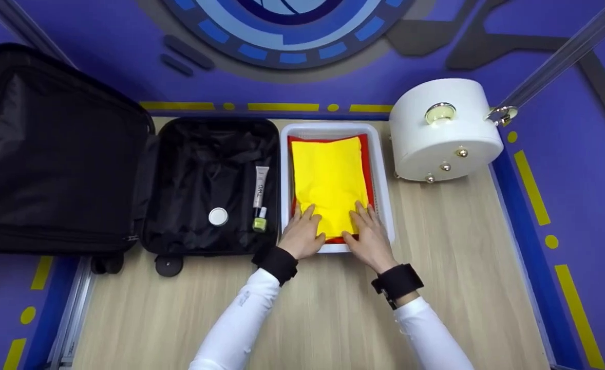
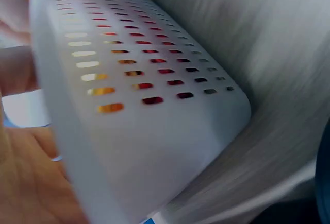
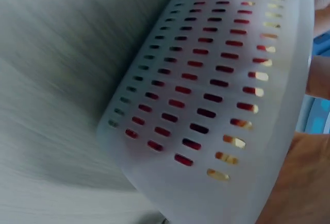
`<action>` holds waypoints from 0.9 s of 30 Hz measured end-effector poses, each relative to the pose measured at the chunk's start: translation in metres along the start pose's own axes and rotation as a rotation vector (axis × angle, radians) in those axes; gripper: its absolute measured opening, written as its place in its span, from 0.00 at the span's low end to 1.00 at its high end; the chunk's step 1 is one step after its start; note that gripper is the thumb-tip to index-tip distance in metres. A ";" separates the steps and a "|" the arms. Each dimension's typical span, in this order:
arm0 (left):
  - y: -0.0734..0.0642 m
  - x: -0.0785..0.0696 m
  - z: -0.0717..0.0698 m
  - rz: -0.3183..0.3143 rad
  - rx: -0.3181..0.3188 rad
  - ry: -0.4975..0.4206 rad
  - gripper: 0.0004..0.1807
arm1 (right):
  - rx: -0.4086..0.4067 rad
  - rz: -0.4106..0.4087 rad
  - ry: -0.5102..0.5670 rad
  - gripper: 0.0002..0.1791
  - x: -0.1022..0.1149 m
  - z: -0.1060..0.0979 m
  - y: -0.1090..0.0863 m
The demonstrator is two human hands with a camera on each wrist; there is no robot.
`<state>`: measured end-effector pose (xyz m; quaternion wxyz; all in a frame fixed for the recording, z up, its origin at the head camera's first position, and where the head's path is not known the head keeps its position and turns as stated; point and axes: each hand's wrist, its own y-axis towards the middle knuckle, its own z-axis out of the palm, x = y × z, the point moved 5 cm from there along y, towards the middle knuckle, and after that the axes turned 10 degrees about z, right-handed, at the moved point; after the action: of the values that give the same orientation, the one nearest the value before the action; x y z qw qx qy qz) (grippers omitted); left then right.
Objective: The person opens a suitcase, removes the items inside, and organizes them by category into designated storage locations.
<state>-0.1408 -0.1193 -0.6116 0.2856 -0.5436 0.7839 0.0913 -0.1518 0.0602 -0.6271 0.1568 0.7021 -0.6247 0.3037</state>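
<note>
Tube [image 1: 262,174] near yellow cloth [image 1: 331,180] shows lettering [image 1: 260,191] including "TW".

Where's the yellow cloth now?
In the head view, the yellow cloth lies on red cloth in the white basket, right of the suitcase, with left hand and right hand at its near end.

Head view faces dn (wrist views nr basket [image 2: 139,136]).

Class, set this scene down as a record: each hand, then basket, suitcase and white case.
left hand: fingers on yellow cloth, near side
right hand: fingers on same cloth, near side
basket: white, slotted; red cloth beneath yellow
suitcase: black, open; holds tube, green bottle, round white item
white case: right of basket
</note>
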 end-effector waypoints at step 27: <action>-0.125 0.044 0.002 0.037 -0.497 0.107 0.33 | -0.507 -0.419 0.059 0.19 0.012 0.061 -0.044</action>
<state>-0.0380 -0.2023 -0.6161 0.0995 -0.5867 0.7613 0.2576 -0.0942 0.0220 -0.6597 0.4038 0.7449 -0.5174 0.1198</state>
